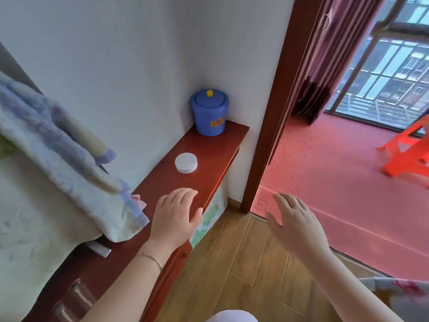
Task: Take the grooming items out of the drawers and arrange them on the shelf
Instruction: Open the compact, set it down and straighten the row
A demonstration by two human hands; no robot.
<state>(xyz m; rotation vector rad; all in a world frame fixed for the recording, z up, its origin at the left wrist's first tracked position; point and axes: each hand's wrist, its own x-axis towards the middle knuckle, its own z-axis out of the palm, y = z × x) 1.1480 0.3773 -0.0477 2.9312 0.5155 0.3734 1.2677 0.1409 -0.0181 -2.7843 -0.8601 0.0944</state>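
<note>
A narrow red-brown wooden shelf [209,149] runs along the white wall toward the corner. On it, near the middle, lies a round white jar [186,163]. At the far end, in the corner, stands a blue lidded tub [210,112] with a yellow knob and yellow letters. My left hand [177,212] hovers palm down over the near part of the shelf, fingers relaxed, holding nothing. My right hand [294,219] is spread open in the air to the right, above the floor, and holds nothing. No drawer front is clearly visible.
A pale blue-patterned blanket [58,163] hangs over the left and covers part of the shelf. A dark wooden door frame [276,126] stands right of the shelf. Beyond it are a pink floor [336,173] and an orange plastic stool [408,152]. Wood flooring [243,263] lies below.
</note>
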